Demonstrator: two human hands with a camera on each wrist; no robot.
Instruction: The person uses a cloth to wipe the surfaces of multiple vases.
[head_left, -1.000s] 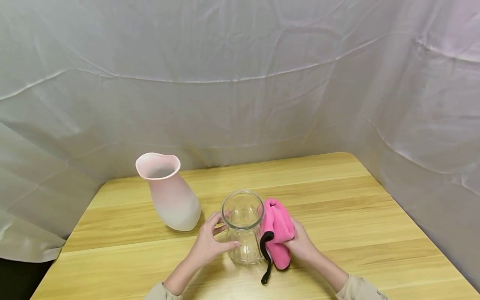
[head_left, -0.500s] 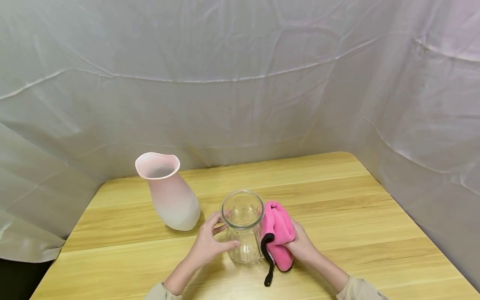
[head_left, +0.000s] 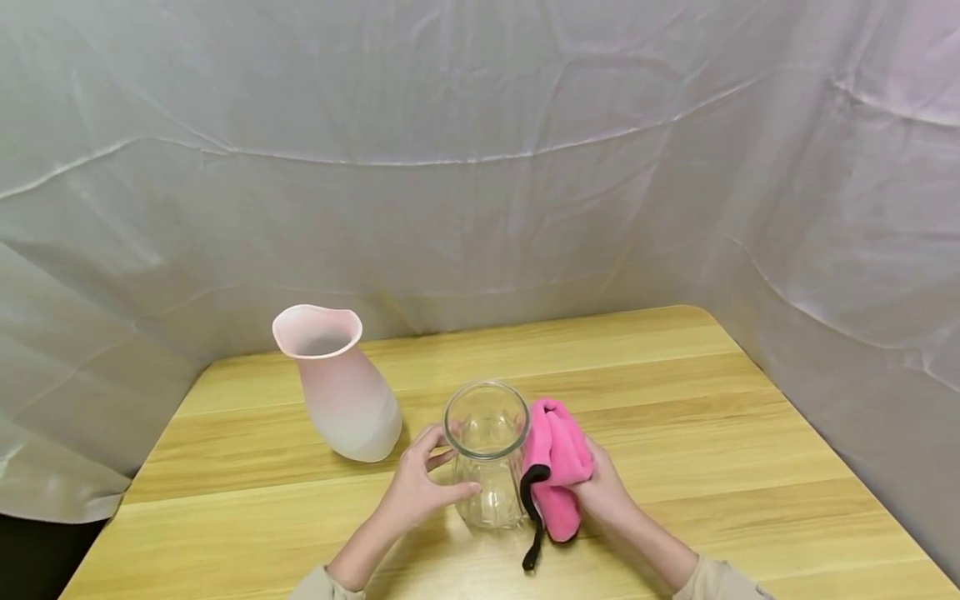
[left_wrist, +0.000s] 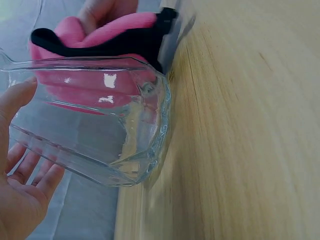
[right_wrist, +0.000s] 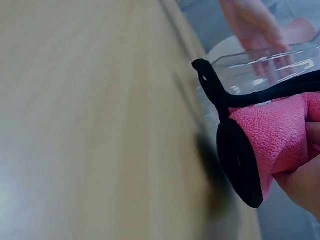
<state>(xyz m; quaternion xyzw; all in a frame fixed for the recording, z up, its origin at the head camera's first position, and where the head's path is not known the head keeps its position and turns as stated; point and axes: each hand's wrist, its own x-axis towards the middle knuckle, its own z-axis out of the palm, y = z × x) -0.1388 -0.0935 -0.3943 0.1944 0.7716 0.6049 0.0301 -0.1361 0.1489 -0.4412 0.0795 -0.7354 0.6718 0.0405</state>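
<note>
A clear glass jar with a round rim (head_left: 486, 455) and ribbed sides stands upright on the table. My left hand (head_left: 422, 482) holds it from the left, thumb on the near side and fingers round the far side. In my right hand (head_left: 602, 490) I grip a bunched pink cloth (head_left: 557, 460) with black edging, held against the jar's right side. Through the glass, the left wrist view shows the pink cloth (left_wrist: 95, 82) along the jar's wall. The right wrist view shows my thumb and fingers pinching the folded cloth (right_wrist: 272, 132).
A tall pink-to-white vase (head_left: 348, 400) with a wavy rim stands behind and left of the jar. The wooden table (head_left: 750, 467) is bordered at the back and sides by grey hanging fabric (head_left: 465, 225).
My right hand and the cloth slide slightly down and toward me along the jar, then back up a little. The left hand, jar and vase stay in place.
</note>
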